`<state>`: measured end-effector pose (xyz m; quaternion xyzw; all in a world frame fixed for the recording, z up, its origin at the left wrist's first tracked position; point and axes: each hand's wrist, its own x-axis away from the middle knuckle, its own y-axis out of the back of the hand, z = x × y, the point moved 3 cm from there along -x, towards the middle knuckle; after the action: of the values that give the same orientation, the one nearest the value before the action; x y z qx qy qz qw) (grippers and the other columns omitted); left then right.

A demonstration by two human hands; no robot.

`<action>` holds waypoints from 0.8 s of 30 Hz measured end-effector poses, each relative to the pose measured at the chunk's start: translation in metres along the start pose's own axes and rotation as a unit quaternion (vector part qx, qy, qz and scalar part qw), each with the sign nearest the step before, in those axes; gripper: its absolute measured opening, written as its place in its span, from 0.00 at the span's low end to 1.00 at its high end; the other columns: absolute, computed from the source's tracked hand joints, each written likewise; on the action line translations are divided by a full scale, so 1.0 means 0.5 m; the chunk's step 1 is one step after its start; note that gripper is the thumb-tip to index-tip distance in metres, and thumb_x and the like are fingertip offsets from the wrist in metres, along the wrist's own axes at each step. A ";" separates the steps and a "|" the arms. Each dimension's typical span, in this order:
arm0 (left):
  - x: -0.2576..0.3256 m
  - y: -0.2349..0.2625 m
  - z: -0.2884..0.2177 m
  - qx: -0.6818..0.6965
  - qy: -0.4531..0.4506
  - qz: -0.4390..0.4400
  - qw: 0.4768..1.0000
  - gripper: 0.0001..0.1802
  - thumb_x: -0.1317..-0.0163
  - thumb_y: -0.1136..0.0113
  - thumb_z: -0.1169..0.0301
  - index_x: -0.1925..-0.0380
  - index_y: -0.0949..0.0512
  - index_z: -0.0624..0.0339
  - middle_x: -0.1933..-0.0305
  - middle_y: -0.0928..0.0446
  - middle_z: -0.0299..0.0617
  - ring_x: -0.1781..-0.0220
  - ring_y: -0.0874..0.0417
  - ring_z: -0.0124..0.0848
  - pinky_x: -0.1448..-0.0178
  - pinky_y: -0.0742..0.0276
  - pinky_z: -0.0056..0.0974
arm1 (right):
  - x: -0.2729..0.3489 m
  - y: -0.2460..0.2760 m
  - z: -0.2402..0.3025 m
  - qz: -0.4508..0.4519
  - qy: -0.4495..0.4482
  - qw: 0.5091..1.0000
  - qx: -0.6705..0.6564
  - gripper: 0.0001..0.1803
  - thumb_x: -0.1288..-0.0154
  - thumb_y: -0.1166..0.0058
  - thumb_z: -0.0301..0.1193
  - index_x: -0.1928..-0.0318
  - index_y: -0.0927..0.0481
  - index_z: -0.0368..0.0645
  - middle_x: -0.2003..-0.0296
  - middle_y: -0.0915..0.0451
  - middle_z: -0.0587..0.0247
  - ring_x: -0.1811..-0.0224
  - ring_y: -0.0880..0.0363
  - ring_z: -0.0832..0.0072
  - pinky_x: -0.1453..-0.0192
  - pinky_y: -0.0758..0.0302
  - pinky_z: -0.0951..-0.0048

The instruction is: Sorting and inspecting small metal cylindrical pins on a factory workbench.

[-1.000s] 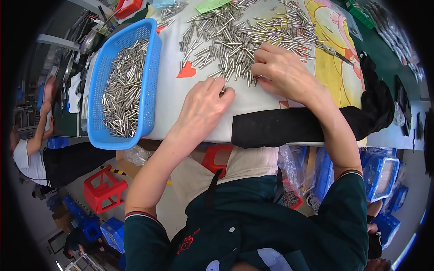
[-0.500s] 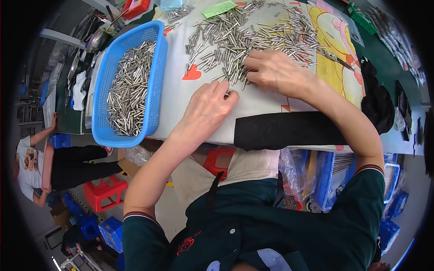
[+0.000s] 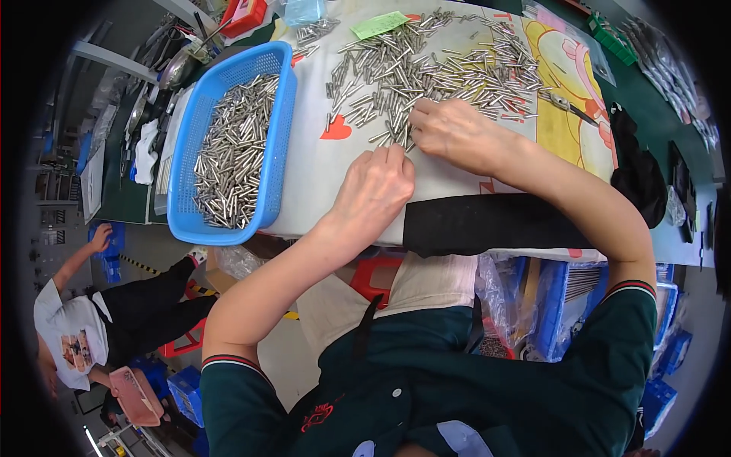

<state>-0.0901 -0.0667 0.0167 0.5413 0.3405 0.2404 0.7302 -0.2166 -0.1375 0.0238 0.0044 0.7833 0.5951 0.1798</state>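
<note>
A wide pile of short, shiny metal pins (image 3: 426, 72) is spread over the patterned cloth (image 3: 316, 175) in front of me. My left hand (image 3: 377, 181) is at the near edge of the pile, its fingers curled together and their tips turned away from view. Just to its right, my right hand (image 3: 454, 131) reaches in over the pins with fingers bent and pressed together. A few pins show in the narrow gap between the two hands. What either hand grips is hidden by the fingers. On the left, a blue perforated basket (image 3: 280, 156) holds many similar pins.
A green paper slip (image 3: 379, 25) lies at the pile's far side. Pliers (image 3: 567, 107) rest to the right. Black cloth (image 3: 487, 222) covers the near table edge. A co-worker (image 3: 76, 327) stands at the left, near a pink tray (image 3: 137, 396).
My left hand has moved slightly right and closer to the right hand, its fingers drawn together. The right hand has shifted a little nearer. The co-worker has moved, with the pink tray now lower.
</note>
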 end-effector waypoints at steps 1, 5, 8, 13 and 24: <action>-0.001 -0.001 0.004 -0.003 0.001 -0.001 1.000 0.08 0.60 0.45 0.78 0.74 0.27 0.65 0.73 0.31 0.42 0.71 0.25 0.34 0.66 0.25 0.37 | 0.001 0.001 -0.010 -0.024 -0.038 0.997 -0.056 0.03 0.56 0.47 0.25 0.80 0.25 0.39 0.74 0.29 0.63 0.64 0.26 0.68 0.70 0.24 0.69; 0.009 -0.013 0.027 0.090 0.026 -0.056 0.994 0.09 0.56 0.42 0.79 0.70 0.23 0.65 0.70 0.28 0.42 0.69 0.22 0.35 0.66 0.24 0.37 | 0.027 0.014 -0.025 -0.173 -0.193 0.919 -0.297 0.05 0.53 0.42 0.23 0.73 0.22 0.37 0.76 0.26 0.61 0.73 0.25 0.69 0.71 0.28 0.70; 0.016 -0.012 0.043 0.234 0.091 -0.135 0.959 0.08 0.52 0.39 0.80 0.68 0.21 0.64 0.68 0.24 0.42 0.68 0.21 0.36 0.65 0.24 0.37 | 0.060 -0.009 -0.002 -0.167 -0.312 0.829 -0.434 0.05 0.51 0.43 0.24 0.70 0.20 0.36 0.75 0.23 0.59 0.75 0.24 0.70 0.70 0.27 0.72; -0.003 -0.014 0.036 0.332 0.117 -0.184 0.918 0.07 0.50 0.39 0.80 0.68 0.20 0.64 0.67 0.22 0.43 0.68 0.20 0.39 0.64 0.24 0.37 | 0.066 -0.028 0.015 -0.174 -0.244 0.885 -0.357 0.06 0.52 0.43 0.22 0.70 0.23 0.36 0.77 0.28 0.59 0.75 0.28 0.67 0.72 0.31 0.69; -0.011 -0.025 0.019 0.467 0.227 -0.189 0.833 0.07 0.42 0.42 0.80 0.63 0.21 0.69 0.65 0.19 0.42 0.64 0.19 0.26 0.59 0.23 0.31 | 0.070 -0.010 0.017 -0.152 -0.316 0.825 -0.443 0.07 0.50 0.42 0.27 0.70 0.23 0.36 0.76 0.25 0.58 0.75 0.26 0.68 0.71 0.28 0.69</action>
<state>-0.0869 -0.0801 0.0079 0.6737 0.6638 0.0263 0.3238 -0.2460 -0.1234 0.0076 -0.0069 0.3261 0.8094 0.4883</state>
